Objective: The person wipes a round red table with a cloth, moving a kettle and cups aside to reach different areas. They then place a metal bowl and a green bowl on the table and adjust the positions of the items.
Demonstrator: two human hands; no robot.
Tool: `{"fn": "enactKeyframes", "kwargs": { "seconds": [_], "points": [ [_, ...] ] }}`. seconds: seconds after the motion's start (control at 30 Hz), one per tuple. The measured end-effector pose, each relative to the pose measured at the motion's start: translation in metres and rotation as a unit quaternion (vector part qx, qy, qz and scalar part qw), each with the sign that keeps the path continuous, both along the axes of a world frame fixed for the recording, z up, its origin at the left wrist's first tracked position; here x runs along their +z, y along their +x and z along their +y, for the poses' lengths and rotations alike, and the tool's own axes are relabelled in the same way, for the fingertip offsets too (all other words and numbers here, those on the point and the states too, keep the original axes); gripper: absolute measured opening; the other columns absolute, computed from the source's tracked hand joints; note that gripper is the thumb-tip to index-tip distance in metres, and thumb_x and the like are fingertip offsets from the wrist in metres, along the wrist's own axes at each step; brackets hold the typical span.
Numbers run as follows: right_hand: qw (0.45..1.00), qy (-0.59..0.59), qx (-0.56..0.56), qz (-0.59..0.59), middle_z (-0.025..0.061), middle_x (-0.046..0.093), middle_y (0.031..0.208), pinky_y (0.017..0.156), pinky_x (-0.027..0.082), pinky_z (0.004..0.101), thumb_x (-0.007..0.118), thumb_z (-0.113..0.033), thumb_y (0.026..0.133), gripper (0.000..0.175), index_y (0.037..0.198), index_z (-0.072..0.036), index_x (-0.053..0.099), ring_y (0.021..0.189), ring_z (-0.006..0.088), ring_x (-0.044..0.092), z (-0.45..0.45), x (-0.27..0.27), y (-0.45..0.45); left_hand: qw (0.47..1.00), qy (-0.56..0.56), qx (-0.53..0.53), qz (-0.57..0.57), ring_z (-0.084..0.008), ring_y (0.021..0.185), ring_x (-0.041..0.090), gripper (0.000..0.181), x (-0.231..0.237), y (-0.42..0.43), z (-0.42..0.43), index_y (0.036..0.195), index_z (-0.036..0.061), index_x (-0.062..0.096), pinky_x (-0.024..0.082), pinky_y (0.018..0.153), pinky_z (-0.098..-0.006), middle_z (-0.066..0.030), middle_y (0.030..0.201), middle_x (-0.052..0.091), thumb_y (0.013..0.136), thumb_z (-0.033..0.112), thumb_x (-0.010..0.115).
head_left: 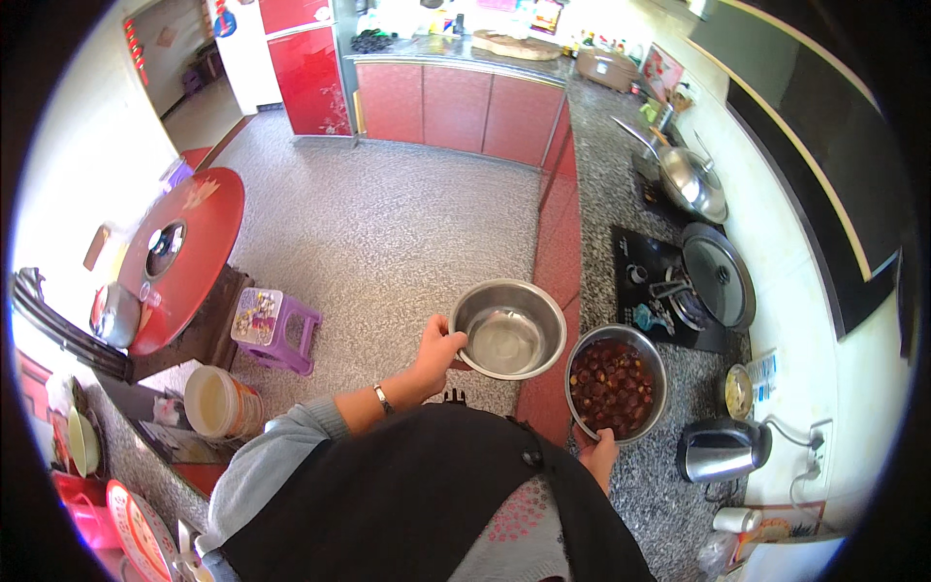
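Observation:
My left hand (pixel 434 356) grips the rim of a stainless steel bowl (pixel 507 329), thumb over the edge, out over the floor in front of me. Nothing solid shows inside that bowl; whether it holds a little clear liquid I cannot tell. At the granite counter's edge, my right hand (pixel 601 455) pinches the near rim of a second steel bowl (pixel 617 384). Dark reddish-brown round pieces, perhaps dates or chestnuts, fill this one. The two bowls are side by side, with a narrow gap between their rims. Whether the second bowl rests on the counter is unclear.
On the right-hand granite counter (pixel 604 240) stand a gas hob (pixel 633 262), a lidded pan (pixel 718 275), a wok with a lid (pixel 691 182) and an electric kettle (pixel 724 449). A purple stool (pixel 291 335), a white bucket (pixel 218 404) and a red round table (pixel 211 211) are at left.

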State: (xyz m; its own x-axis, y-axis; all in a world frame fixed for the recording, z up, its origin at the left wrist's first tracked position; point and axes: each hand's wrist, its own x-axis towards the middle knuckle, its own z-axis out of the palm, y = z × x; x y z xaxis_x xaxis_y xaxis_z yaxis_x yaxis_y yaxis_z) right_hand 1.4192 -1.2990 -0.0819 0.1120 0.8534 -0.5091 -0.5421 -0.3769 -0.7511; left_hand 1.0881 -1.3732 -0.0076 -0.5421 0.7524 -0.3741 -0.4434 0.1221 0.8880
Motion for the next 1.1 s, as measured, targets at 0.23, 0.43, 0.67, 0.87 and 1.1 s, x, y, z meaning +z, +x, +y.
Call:
{"fn": "enactKeyframes", "kwargs": {
  "seconds": [0.23, 0.43, 0.67, 0.87, 1.1],
  "points": [
    [0.995, 0.023, 0.097, 0.017, 0.0184, 0.059, 0.118, 0.089, 0.056, 0.0472, 0.055, -0.003, 0.077, 0.052, 0.126, 0.008, 0.044, 0.103, 0.0342, 0.063, 0.015, -0.026, -0.065, 0.992, 0.021, 0.124, -0.006, -0.0219, 0.084, 0.063, 0.028, -0.005, -0.069, -0.030, 0.104, 0.0078, 0.043, 0.064, 0.058, -0.0429, -0.0072, 0.097, 0.051, 0.083, 0.002, 0.059],
    [0.971, 0.050, 0.231, -0.031, 0.0152, 0.058, 0.119, 0.090, 0.052, 0.0455, 0.054, -0.008, 0.081, 0.042, 0.119, 0.009, 0.047, 0.100, 0.0298, 0.062, 0.018, 0.008, -0.158, 0.976, 0.014, 0.215, -0.015, -0.0211, 0.083, 0.063, 0.030, -0.012, -0.140, -0.071, 0.107, 0.0084, 0.043, 0.063, 0.059, -0.0416, -0.0073, 0.099, 0.053, 0.083, 0.001, 0.059],
    [0.931, 0.013, 0.364, -0.023, 0.0175, 0.053, 0.126, 0.086, 0.059, 0.0519, 0.050, -0.006, 0.081, 0.053, 0.131, 0.007, 0.041, 0.108, 0.0318, 0.061, 0.024, 0.019, -0.289, 0.939, 0.022, 0.342, -0.012, -0.0198, 0.084, 0.063, 0.027, -0.017, -0.220, -0.136, 0.108, 0.0088, 0.042, 0.061, 0.058, -0.0386, -0.0070, 0.101, 0.053, 0.087, 0.003, 0.059],
    [0.875, -0.009, 0.484, -0.012, 0.0174, 0.057, 0.127, 0.088, 0.059, 0.0511, 0.050, -0.008, 0.082, 0.054, 0.134, 0.005, 0.042, 0.106, 0.0328, 0.064, 0.045, 0.003, -0.390, 0.889, 0.024, 0.457, 0.000, -0.0202, 0.082, 0.062, 0.026, -0.033, -0.270, -0.182, 0.106, 0.0098, 0.040, 0.059, 0.056, -0.0364, -0.0096, 0.097, 0.056, 0.088, 0.006, 0.058],
    [0.767, 0.056, 0.637, -0.051, 0.0237, 0.064, 0.111, 0.091, 0.058, 0.0469, 0.048, -0.017, 0.088, 0.040, 0.111, 0.015, 0.054, 0.100, 0.0365, 0.067, 0.086, -0.015, -0.516, 0.805, 0.017, 0.592, -0.004, -0.0186, 0.080, 0.062, 0.025, -0.048, -0.313, -0.190, 0.107, 0.0095, 0.041, 0.057, 0.055, -0.0346, -0.0077, 0.096, 0.055, 0.088, 0.008, 0.058]
  ]
}}
